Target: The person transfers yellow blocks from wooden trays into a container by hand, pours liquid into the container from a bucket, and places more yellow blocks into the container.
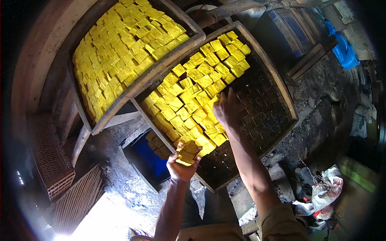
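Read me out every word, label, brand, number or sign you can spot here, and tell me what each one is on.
No text can be read anywhere in this view.
Yellow blocks: no letters or numbers can be made out.
White-and-red bag: too crumpled and blurred to tell whether it bears print.
Blue plastic: no lettering can be made out.

Wooden-framed trays (168, 59), two. Yellow blocks (128, 52), too many to count exactly: several dozen in the partly filled tray, more in the full one. One left hand (181, 172); one right hand (225, 110). Blue plastic bag (348, 54), one.
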The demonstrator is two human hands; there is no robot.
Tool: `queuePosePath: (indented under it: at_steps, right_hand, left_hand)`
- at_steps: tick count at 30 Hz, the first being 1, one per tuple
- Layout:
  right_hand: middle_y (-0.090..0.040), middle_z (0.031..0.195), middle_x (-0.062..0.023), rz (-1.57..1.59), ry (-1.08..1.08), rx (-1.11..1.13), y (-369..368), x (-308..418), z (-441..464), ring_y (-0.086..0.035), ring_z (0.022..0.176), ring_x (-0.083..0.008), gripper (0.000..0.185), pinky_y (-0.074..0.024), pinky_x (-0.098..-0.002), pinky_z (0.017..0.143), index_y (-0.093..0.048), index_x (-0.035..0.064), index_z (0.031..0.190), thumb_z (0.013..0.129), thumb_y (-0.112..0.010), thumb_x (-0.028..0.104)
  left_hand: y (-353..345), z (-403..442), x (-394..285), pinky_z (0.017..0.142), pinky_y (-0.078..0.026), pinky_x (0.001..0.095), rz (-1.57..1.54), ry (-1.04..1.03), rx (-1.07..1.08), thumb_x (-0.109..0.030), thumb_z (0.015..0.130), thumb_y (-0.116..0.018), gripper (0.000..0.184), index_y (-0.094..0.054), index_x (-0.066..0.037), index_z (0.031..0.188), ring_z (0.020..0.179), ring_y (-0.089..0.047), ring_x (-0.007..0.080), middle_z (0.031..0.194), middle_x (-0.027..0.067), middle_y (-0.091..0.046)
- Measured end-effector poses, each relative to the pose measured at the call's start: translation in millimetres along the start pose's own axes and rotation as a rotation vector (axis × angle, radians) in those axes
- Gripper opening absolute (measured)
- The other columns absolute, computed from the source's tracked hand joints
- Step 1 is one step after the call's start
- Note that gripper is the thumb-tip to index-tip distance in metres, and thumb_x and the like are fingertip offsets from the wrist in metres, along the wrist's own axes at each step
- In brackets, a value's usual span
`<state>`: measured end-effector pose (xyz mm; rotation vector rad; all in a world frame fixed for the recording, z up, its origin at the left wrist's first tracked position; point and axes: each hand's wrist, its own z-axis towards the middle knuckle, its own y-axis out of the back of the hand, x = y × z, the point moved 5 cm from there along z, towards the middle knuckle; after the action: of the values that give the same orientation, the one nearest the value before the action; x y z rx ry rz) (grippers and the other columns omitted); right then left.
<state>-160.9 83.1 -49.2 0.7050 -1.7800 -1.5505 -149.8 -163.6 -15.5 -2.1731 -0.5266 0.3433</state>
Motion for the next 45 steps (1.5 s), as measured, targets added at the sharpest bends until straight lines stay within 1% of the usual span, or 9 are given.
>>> queuePosePath:
  at_steps: [4,9,13,15,21,27,34,43,45]
  right_hand:
    - [-0.050,0.116,-0.0321,0.202,0.030,-0.056,-16,15,-14,-0.049,0.112,-0.0438,0.048,-0.0377,-0.0544,0.100,-0.048,-0.0065,0.120,0.077,-0.061,0.011]
    - [-0.053,0.095,-0.0140,0.567,0.004,0.031,14,6,-5,-0.052,0.091,-0.0283,0.033,-0.0438,-0.0426,0.086,-0.056,0.0136,0.102,0.070,-0.065,0.010]
    - [-0.051,0.098,-0.0123,1.019,-0.062,0.139,34,-12,-26,-0.054,0.091,-0.0285,0.027,-0.0458,-0.0369,0.081,-0.062,0.0075,0.090,0.063,-0.063,0.004]
    - [-0.052,0.102,-0.0133,0.807,0.277,-0.009,57,4,-66,-0.055,0.095,-0.0309,0.033,-0.0473,-0.0388,0.083,-0.061,0.0071,0.095,0.063,-0.065,0.007]
    - [-0.053,0.119,-0.0170,1.104,0.038,0.198,68,32,-140,-0.055,0.111,-0.0355,0.062,-0.0494,-0.0422,0.090,-0.050,0.0064,0.128,0.073,-0.077,0.019]
    - [-0.054,0.126,-0.0214,0.170,-0.208,-0.323,-5,-28,-158,-0.049,0.120,-0.0382,0.040,-0.0417,-0.0463,0.100,-0.055,0.0028,0.122,0.085,-0.066,0.010]
    - [-0.068,0.082,-0.0083,1.015,-0.394,-0.344,-19,-34,-166,-0.067,0.073,-0.0177,0.026,-0.0557,-0.0298,0.065,-0.059,0.0044,0.107,0.084,-0.073,0.007]
    - [-0.046,0.131,-0.0237,0.289,-0.200,-0.217,-11,-7,-126,-0.055,0.111,-0.0367,0.041,-0.0502,-0.0447,0.085,-0.057,0.0020,0.117,0.080,-0.068,0.017]
    - [-0.056,0.119,-0.0205,0.335,-0.138,-0.319,0,-1,-130,-0.061,0.100,-0.0336,0.040,-0.0519,-0.0424,0.081,-0.056,0.0030,0.114,0.077,-0.069,0.013]
  left_hand:
    - [-3,11,-6,0.090,-0.051,0.0484,-0.083,-0.015,0.049,-0.035,0.079,-0.064,0.048,-0.059,-0.013,0.122,0.122,-0.053,0.0371,0.122,0.0133,-0.060]
    - [-16,44,-1,0.108,-0.029,0.0548,-0.157,-0.055,-0.050,-0.041,0.080,-0.060,0.050,-0.060,-0.010,0.119,0.135,-0.042,0.0339,0.121,0.0089,-0.063]
    - [-21,65,10,0.111,-0.023,0.0570,-0.169,-0.067,-0.019,-0.044,0.078,-0.059,0.054,-0.062,-0.010,0.120,0.137,-0.039,0.0339,0.127,0.0084,-0.061]
    - [-25,63,21,0.110,-0.028,0.0543,-0.107,-0.043,0.084,-0.046,0.074,-0.062,0.067,-0.054,-0.009,0.129,0.133,-0.042,0.0339,0.132,0.0106,-0.056]
    - [16,29,46,0.093,-0.047,0.0487,-0.029,-0.065,-0.042,-0.059,0.083,-0.049,0.065,-0.057,-0.011,0.127,0.110,-0.059,0.0330,0.123,0.0138,-0.061]
    - [25,8,44,0.095,-0.041,0.0644,-0.074,0.098,-0.128,-0.055,0.078,-0.056,0.059,-0.060,-0.017,0.123,0.114,-0.056,0.0408,0.125,0.0136,-0.061]
    - [13,-6,26,0.091,-0.042,0.0574,-0.046,0.086,-0.014,-0.055,0.076,-0.058,0.060,-0.062,-0.016,0.122,0.110,-0.058,0.0359,0.122,0.0122,-0.062]
    - [8,-26,24,0.084,-0.045,0.0577,0.006,0.085,-0.036,-0.054,0.072,-0.065,0.059,-0.062,-0.017,0.119,0.106,-0.059,0.0386,0.120,0.0115,-0.062]
    - [17,-28,23,0.094,-0.040,0.0673,-0.123,0.102,-0.049,-0.046,0.070,-0.066,0.053,-0.064,-0.021,0.117,0.111,-0.056,0.0441,0.120,0.0166,-0.062]
